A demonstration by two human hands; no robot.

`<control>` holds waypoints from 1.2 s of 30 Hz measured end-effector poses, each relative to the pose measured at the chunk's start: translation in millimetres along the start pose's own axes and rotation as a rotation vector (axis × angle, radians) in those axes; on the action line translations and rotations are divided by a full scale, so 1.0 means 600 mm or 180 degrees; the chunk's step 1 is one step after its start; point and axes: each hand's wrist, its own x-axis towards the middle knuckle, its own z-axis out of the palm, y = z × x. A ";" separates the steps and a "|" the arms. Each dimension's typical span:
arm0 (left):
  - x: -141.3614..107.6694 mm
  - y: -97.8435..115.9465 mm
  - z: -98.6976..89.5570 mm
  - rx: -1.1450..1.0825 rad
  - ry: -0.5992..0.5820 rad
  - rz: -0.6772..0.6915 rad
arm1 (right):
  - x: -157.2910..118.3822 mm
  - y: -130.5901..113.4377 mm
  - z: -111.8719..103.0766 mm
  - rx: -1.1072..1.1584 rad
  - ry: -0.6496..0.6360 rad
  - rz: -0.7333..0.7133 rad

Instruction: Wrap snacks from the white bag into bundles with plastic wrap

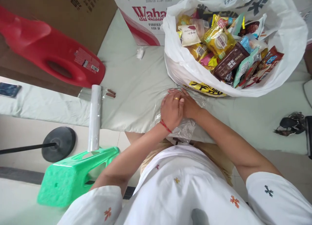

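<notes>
My left hand (172, 109), with a ring and a red string at the wrist, lies flat across my right hand (191, 104). Its fingers are stretched out and hold nothing that I can see. The right hand is partly covered, its fingers laid out flat beneath. Both rest on a clear plastic bag (187, 129) that spreads over the table's front edge. Just beyond them stands a large white plastic bag (187, 72), its mouth wide, full of wrapped snacks such as a yellow packet (219, 39) and a brown pack (231, 60).
A white and red carton (146, 26) stands behind. At left are a red jug (80, 69), a brown cardboard box (97, 10) and a white roll (94, 117) overhanging the edge above a green stool (58, 182). Keys (291, 123) lie at right.
</notes>
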 end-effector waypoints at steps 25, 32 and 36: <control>-0.027 -0.092 0.008 0.0735 -0.0628 -0.0167 | -0.162 -0.153 -0.019 0.3846 0.1363 0.3203; -0.026 -0.090 0.002 0.0655 -0.0670 -0.0172 | -0.119 -0.181 -0.031 0.5270 0.0957 0.3612; -0.027 -0.093 0.002 0.0634 -0.0672 -0.0162 | -0.128 -0.187 -0.020 0.4837 0.1042 0.3738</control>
